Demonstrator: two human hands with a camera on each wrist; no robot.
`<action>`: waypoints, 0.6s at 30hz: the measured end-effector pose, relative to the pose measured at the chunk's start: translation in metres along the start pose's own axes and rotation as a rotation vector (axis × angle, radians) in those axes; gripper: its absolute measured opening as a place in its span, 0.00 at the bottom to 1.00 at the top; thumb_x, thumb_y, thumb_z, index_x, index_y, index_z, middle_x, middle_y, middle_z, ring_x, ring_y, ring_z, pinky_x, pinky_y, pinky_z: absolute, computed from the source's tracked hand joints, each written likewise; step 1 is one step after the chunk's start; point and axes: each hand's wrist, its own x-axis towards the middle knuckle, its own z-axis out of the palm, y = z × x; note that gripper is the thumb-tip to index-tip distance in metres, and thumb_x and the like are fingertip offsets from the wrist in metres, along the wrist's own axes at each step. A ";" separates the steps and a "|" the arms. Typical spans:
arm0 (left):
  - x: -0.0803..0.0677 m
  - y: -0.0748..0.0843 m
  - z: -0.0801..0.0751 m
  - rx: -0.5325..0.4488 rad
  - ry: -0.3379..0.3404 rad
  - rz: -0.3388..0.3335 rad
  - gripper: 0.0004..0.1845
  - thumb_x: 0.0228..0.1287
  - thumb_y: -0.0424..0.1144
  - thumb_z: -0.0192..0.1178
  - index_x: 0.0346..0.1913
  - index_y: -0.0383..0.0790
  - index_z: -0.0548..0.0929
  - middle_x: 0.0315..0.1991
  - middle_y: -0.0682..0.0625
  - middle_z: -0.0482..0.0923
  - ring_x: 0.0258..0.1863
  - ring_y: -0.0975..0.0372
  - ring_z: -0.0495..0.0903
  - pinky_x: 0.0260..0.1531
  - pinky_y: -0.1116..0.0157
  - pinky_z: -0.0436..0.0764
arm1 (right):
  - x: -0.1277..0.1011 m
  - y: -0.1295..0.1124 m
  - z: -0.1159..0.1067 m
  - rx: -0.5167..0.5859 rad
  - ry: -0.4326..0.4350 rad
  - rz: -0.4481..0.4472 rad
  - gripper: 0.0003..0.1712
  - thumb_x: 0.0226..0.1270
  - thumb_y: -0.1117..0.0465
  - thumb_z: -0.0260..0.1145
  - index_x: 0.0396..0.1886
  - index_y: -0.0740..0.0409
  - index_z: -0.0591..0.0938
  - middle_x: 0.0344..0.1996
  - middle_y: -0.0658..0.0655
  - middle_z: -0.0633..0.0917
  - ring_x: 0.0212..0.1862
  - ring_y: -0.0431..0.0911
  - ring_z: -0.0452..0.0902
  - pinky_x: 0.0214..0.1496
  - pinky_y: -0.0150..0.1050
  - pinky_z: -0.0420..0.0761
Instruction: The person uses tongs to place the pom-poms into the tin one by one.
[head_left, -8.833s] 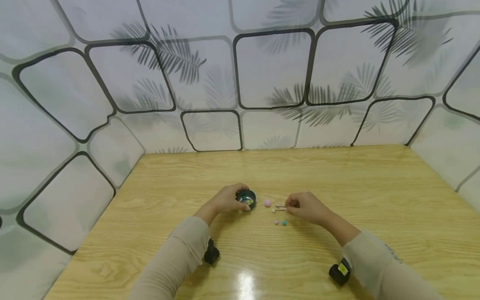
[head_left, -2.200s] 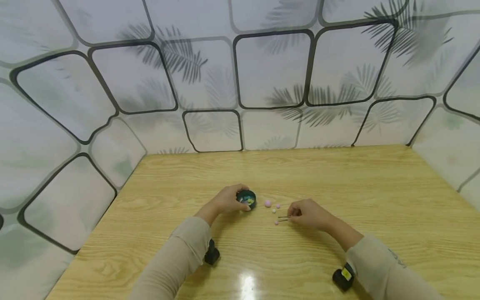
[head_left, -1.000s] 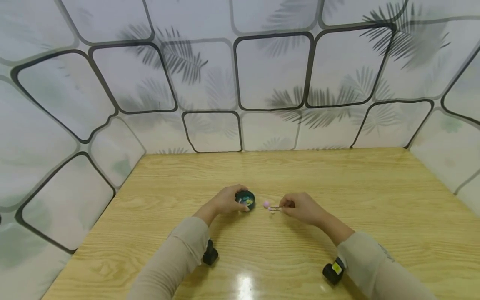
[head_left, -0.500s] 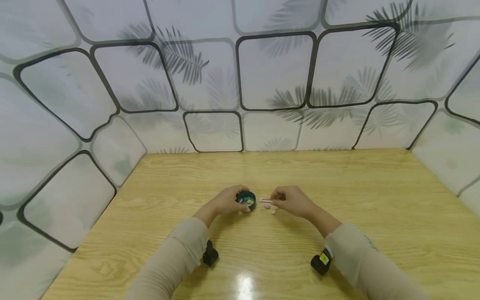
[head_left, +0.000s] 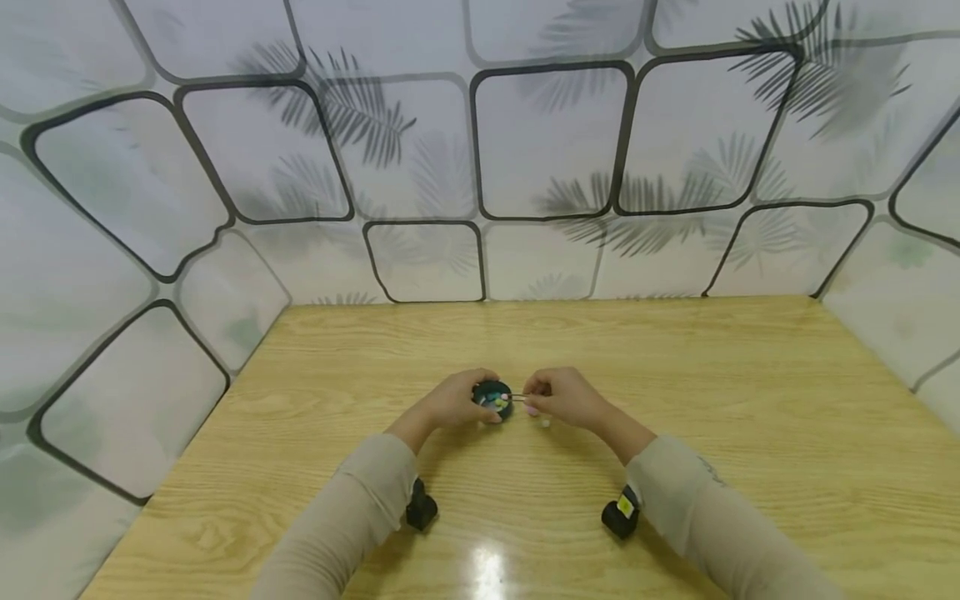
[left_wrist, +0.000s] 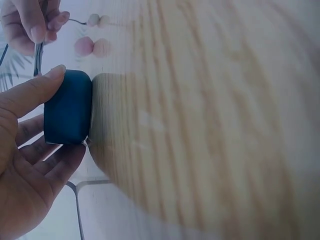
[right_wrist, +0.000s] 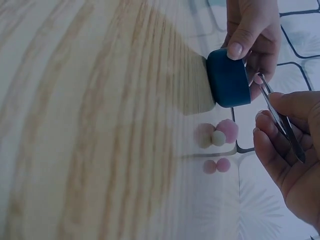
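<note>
One small round dark-teal bowl (head_left: 492, 397), coloured beads inside, thick-walled

Small round dish (head_left: 492, 396): dark teal, low-walled, upright on the wooden counter (head_left: 675, 375), gripped at its side by the left hand (head_left: 453, 402); several small coloured balls, yellow and green among them, lie inside.

Tweezers (right_wrist: 281, 120): thin, metal, pinched in the right hand (head_left: 564, 398), tips over the dish rim, holding a small pale pink ball (head_left: 506, 397).

Loose balls: one larger pink ball (right_wrist: 227, 129), one small cream ball (right_wrist: 218, 138) touching it, one small pink ball (right_wrist: 223, 164) near them, all on the counter just beside the dish.
</note>
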 end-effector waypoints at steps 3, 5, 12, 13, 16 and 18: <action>0.000 0.000 0.000 0.004 0.004 0.002 0.31 0.46 0.44 0.66 0.55 0.40 0.68 0.50 0.48 0.70 0.46 0.59 0.69 0.45 0.62 0.68 | 0.003 0.000 0.003 -0.004 0.002 0.011 0.04 0.55 0.65 0.61 0.30 0.61 0.79 0.23 0.49 0.78 0.27 0.39 0.73 0.29 0.32 0.73; 0.000 0.001 0.000 0.011 0.005 0.004 0.31 0.46 0.44 0.66 0.55 0.39 0.68 0.50 0.48 0.70 0.46 0.59 0.69 0.45 0.61 0.68 | 0.005 0.000 0.004 -0.010 0.000 0.012 0.04 0.55 0.65 0.61 0.30 0.61 0.79 0.23 0.49 0.78 0.27 0.39 0.73 0.29 0.32 0.73; 0.001 0.001 0.000 0.025 0.005 -0.001 0.32 0.46 0.44 0.66 0.55 0.39 0.68 0.50 0.48 0.70 0.47 0.59 0.69 0.46 0.61 0.67 | 0.008 0.001 0.008 0.000 -0.022 0.003 0.05 0.56 0.65 0.61 0.31 0.62 0.79 0.24 0.50 0.79 0.26 0.39 0.74 0.28 0.32 0.74; 0.000 0.002 0.000 0.021 0.004 -0.004 0.32 0.46 0.44 0.66 0.55 0.39 0.68 0.50 0.48 0.70 0.47 0.59 0.69 0.46 0.61 0.67 | 0.009 0.001 0.009 -0.002 -0.021 0.007 0.05 0.56 0.65 0.61 0.32 0.62 0.79 0.24 0.50 0.79 0.26 0.39 0.74 0.28 0.32 0.74; 0.000 0.002 0.000 0.011 0.003 -0.010 0.32 0.46 0.44 0.66 0.55 0.39 0.68 0.50 0.48 0.70 0.47 0.59 0.69 0.46 0.61 0.67 | 0.009 -0.001 0.009 -0.006 -0.020 0.007 0.05 0.56 0.65 0.61 0.32 0.62 0.79 0.24 0.50 0.79 0.26 0.39 0.74 0.29 0.32 0.74; 0.000 0.002 0.000 0.009 0.003 -0.016 0.32 0.46 0.44 0.66 0.56 0.39 0.68 0.51 0.48 0.69 0.48 0.59 0.69 0.46 0.60 0.67 | 0.009 -0.001 0.008 -0.003 -0.019 0.005 0.05 0.56 0.65 0.61 0.32 0.62 0.79 0.24 0.50 0.79 0.26 0.39 0.74 0.28 0.32 0.74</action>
